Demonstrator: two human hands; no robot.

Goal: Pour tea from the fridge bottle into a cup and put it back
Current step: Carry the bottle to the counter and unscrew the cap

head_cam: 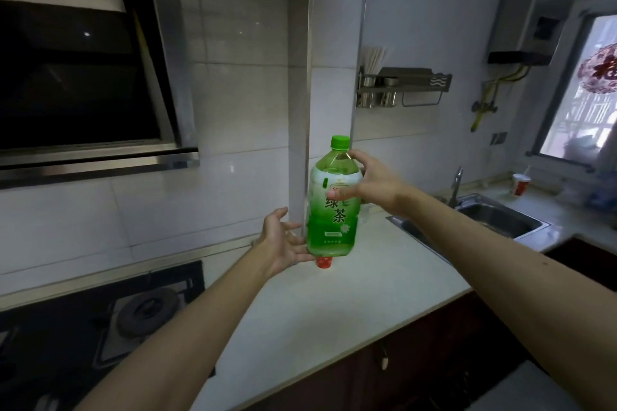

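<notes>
A large green tea bottle [334, 210] with a green cap on stands upright in the air above the white countertop [334, 304]. My right hand [367, 182] grips its upper part, thumb across the label. My left hand [283, 237] has its fingers spread, with the fingertips at the bottle's lower left side. Just behind the bottle's base a small red cup [323, 262] peeks out, mostly hidden by the bottle.
A gas hob [100, 320] lies at the left under a range hood [83, 77]. A steel sink [484, 217] with a tap sits at the right, and a red and white cup [521, 184] stands beyond it. A utensil rack [400, 87] hangs on the tiled wall.
</notes>
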